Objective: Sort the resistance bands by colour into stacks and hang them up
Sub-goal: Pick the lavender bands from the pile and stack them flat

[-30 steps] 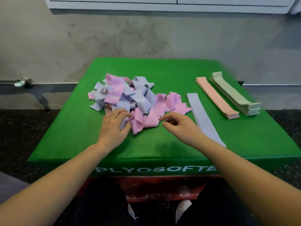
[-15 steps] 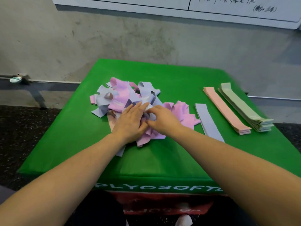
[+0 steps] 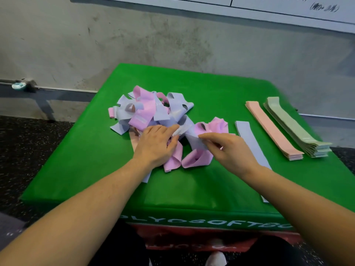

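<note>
A tangled heap of pink and lavender resistance bands (image 3: 151, 110) sits left of centre on a green padded surface (image 3: 80, 162), its loops curling in every direction with no common axis. The left hand (image 3: 156, 145) rests palm-down on the near edge of the heap, fingers lying nearly straight across the bands and pointing away toward the wall, fingertips touching a lavender band (image 3: 189, 133). That band runs roughly sideways between the two hands, and the right hand (image 3: 230, 151) pinches its other end between thumb and curled fingers, just beside two folded pink loops (image 3: 196, 158) at the near side of the heap. Right of this hand a single lavender strip (image 3: 247, 139) lies flat, its long axis running from the far side toward the near edge and slanting rightward; the right forearm crosses its near part. Further right a pink stack (image 3: 272, 130) and a pale green stack (image 3: 295, 127) lie side by side, near each other and parallel to the strip, well apart from the heap. The surface carries white lettering on its front face above a red layer (image 3: 201, 240). It stands against a scuffed grey concrete wall (image 3: 153, 41) on dark speckled flooring (image 3: 28, 150), with a white board (image 3: 288, 8) mounted above.
</note>
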Demonstrator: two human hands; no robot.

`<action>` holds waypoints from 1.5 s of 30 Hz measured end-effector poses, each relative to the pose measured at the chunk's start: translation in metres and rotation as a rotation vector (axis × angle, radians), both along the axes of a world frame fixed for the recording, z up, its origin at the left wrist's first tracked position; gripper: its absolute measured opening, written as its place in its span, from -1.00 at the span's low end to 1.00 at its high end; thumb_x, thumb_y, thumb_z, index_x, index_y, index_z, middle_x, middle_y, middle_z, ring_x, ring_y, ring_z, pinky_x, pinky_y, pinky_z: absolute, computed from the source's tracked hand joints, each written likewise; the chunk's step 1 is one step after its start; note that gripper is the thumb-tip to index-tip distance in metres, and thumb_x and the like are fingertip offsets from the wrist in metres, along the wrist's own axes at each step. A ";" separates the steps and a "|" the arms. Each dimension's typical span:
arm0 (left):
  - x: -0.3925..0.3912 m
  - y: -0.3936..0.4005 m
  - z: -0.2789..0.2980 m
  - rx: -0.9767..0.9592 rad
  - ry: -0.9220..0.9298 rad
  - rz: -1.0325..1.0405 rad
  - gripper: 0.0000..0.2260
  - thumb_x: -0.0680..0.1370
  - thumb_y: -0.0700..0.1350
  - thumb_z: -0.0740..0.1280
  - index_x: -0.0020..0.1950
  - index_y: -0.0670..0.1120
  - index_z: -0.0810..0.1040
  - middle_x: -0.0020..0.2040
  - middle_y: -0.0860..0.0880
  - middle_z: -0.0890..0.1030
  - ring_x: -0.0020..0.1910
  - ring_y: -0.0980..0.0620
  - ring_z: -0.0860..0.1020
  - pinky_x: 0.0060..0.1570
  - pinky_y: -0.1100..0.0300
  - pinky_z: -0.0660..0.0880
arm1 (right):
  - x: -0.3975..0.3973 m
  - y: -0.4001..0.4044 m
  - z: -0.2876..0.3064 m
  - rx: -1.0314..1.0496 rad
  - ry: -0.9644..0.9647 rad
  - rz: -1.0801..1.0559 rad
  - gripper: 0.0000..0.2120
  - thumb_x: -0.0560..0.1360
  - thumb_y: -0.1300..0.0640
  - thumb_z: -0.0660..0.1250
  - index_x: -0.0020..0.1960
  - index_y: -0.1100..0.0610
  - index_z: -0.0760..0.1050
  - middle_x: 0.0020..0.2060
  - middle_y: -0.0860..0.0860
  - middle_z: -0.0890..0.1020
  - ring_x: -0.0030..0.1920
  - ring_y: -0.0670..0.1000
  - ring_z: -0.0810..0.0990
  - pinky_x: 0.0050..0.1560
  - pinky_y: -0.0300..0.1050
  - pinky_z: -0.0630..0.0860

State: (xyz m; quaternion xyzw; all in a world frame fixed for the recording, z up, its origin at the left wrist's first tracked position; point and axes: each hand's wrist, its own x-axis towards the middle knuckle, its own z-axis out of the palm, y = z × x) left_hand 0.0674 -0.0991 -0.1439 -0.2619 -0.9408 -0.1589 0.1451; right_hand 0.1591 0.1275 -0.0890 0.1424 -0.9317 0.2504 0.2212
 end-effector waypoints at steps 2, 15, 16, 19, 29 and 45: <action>0.000 0.001 -0.002 -0.047 0.001 -0.013 -0.55 0.65 0.18 -0.06 0.50 0.14 0.33 0.16 0.05 0.57 0.21 0.02 0.44 0.30 0.05 0.25 | 0.005 0.006 0.000 -0.096 -0.086 0.007 -0.81 0.58 0.11 0.38 0.17 -0.03 0.65 -0.17 -0.07 0.71 -0.27 -0.11 0.58 -0.23 -0.07 0.55; 0.001 0.005 0.001 -0.219 -0.097 -0.060 -0.49 0.64 0.31 -0.14 0.57 0.26 0.14 0.63 0.11 0.07 0.60 0.06 0.05 0.56 -0.10 -0.12 | 0.000 0.003 0.041 -0.621 -0.094 -0.068 -0.79 0.64 0.21 0.26 0.00 -0.11 0.47 -0.44 -0.09 0.56 -0.41 -0.06 0.48 -0.31 -0.07 0.42; 0.001 0.005 0.001 -0.216 -0.097 -0.060 -0.49 0.64 0.31 -0.13 0.56 0.25 0.19 0.63 0.11 0.09 0.59 0.06 0.08 0.56 -0.10 -0.10 | -0.001 0.003 0.045 -0.616 -0.080 -0.068 -0.79 0.65 0.21 0.25 0.00 -0.12 0.45 -0.44 -0.10 0.52 -0.40 -0.07 0.43 -0.33 -0.12 0.37; 0.002 0.004 0.002 -0.209 -0.091 -0.062 -0.49 0.63 0.30 -0.13 0.49 0.24 0.32 0.60 0.11 0.18 0.55 0.07 0.18 0.55 -0.08 -0.03 | -0.005 0.003 0.055 -0.509 -0.032 -0.098 -0.81 0.66 0.20 0.22 0.02 -0.09 0.42 -0.16 -0.08 0.55 -0.16 -0.10 0.47 -0.16 -0.25 0.37; 0.001 0.005 0.002 -0.226 -0.063 -0.059 -0.44 0.57 0.30 -0.18 0.34 0.18 0.47 0.53 0.08 0.32 0.46 0.05 0.32 0.47 -0.06 0.12 | -0.013 0.001 0.078 -1.307 -0.454 -0.301 -0.74 0.54 0.31 0.06 0.13 0.33 0.45 -0.12 0.18 0.63 -0.07 0.11 0.63 -0.21 0.05 0.64; 0.005 0.006 0.005 -0.066 -0.067 -0.075 -0.59 0.62 0.16 0.15 0.44 0.08 0.27 0.34 0.04 0.53 0.33 0.02 0.46 0.42 -0.02 0.18 | -0.003 -0.007 0.052 -0.091 -0.922 -0.223 -0.72 0.57 -0.02 0.35 0.17 0.13 0.59 -0.04 0.05 0.60 -0.19 0.01 0.51 -0.30 -0.26 0.47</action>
